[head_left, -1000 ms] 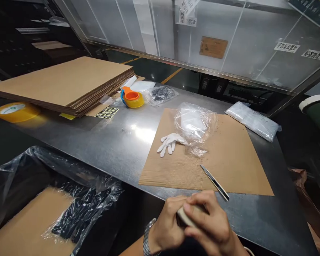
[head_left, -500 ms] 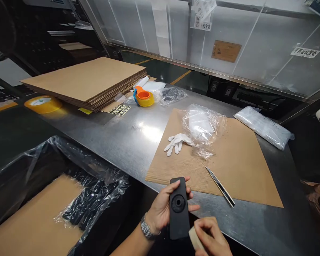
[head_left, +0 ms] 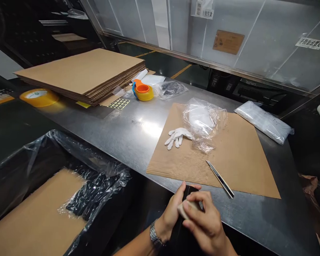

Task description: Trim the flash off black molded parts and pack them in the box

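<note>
My left hand (head_left: 169, 216), with a metal watch on its wrist, is closed around a flat black oblong part (head_left: 188, 191) just off the table's front edge. My right hand (head_left: 208, 221) pinches a small beige pad (head_left: 183, 212) against the face of that part. Fingers and pad cover most of the part, including its round centre. On the table beyond, a utility knife (head_left: 220, 179) lies across the edge of a cardboard sheet (head_left: 245, 160). A white glove (head_left: 178, 136) rests on the same sheet, touching a crumpled clear plastic bag (head_left: 202, 122).
A stack of cardboard sheets (head_left: 85, 73) occupies the metal table's (head_left: 117, 137) far left, near yellow tape rolls (head_left: 38, 97) and an orange tape dispenser (head_left: 142, 88). A plastic-lined bin (head_left: 53, 133) stands at lower left. A wrapped plastic pack (head_left: 264, 121) lies at right.
My right hand has brought the beige pad up onto the black part, covering its round centre. My left hand has shifted slightly right with the part. The view has tilted down a little.
</note>
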A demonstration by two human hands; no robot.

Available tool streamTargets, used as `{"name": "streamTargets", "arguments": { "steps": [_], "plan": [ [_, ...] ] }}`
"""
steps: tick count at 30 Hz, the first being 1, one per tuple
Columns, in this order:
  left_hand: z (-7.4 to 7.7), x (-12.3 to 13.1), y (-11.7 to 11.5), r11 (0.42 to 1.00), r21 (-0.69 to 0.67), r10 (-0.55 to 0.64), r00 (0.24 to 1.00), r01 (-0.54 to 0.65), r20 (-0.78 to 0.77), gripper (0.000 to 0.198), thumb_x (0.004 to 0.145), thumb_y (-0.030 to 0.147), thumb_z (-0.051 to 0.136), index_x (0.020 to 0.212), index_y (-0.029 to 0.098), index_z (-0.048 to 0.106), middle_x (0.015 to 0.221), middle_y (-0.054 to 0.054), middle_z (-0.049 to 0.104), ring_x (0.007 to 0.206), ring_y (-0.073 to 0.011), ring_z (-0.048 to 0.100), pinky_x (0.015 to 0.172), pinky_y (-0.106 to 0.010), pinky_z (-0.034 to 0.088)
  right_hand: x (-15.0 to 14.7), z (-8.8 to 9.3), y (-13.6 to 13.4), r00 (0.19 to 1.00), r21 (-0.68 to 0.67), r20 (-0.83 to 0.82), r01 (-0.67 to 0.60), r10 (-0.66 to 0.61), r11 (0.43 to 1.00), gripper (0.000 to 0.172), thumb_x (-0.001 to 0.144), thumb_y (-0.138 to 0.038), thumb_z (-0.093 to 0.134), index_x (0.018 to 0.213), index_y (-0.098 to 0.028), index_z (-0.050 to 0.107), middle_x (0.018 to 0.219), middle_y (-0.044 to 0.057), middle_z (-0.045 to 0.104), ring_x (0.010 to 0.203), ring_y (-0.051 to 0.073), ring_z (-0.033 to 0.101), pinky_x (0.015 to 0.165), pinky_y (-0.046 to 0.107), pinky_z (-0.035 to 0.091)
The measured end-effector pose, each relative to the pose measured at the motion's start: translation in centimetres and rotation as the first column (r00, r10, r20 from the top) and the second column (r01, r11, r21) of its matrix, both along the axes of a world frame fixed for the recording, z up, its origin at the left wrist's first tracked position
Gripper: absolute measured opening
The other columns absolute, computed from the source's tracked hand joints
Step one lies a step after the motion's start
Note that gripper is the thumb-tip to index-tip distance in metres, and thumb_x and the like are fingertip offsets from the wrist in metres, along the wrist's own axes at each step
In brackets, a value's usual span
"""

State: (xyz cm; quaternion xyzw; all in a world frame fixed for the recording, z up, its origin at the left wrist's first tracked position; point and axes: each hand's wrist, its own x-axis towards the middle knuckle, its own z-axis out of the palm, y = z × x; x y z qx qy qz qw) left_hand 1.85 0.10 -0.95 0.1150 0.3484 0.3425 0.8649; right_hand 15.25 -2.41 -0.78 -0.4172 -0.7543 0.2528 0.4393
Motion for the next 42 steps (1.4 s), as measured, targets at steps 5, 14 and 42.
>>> {"name": "streamTargets", "arguments": {
  "steps": [5,14,42],
  "plan": [
    [-0.1,0.1,-0.2,0.978,0.115,-0.160,0.979,0.175,-0.127,0.070,0.086,0.063,0.017,0.094,0.012,0.064,0.048,0.000,0.053,0.039,-0.0114,0.045,0.041,-0.024,0.035,0.2,0.7,0.4,0.986,-0.028,0.042,0.161,-0.160,0.987,0.043,0.084,-0.012,0.052,0.124,-0.028,0.052,0.106,0.008,0.051,0.096,0.019,0.051,0.078,0.038,0.048],
    [-0.1,-0.8,0.7,0.937,0.335,0.026,0.939,0.096,-0.342,0.059,0.088,0.057,0.023,0.112,0.019,0.063,0.116,-0.006,0.061,0.122,-0.0220,0.040,0.107,-0.035,0.018,-0.6,2.9,0.4,0.928,0.030,0.355,0.108,-0.111,0.994,0.033,0.083,-0.009,0.048,0.115,-0.016,0.057,0.101,0.012,0.053,0.094,0.022,0.049,0.078,0.040,0.047],
    [-0.9,-1.3,2.8,0.907,-0.353,0.297,0.943,-0.230,0.147,0.035,0.089,0.041,0.028,0.074,0.017,0.049,0.060,0.000,0.045,0.050,-0.0111,0.047,0.046,-0.021,0.039,-2.2,-2.1,-4.3,0.961,0.336,0.199,0.117,-0.191,0.934,0.043,0.079,-0.012,0.055,0.121,-0.021,0.054,0.103,0.009,0.049,0.099,0.024,0.050,0.072,0.036,0.053]
  ]
}}
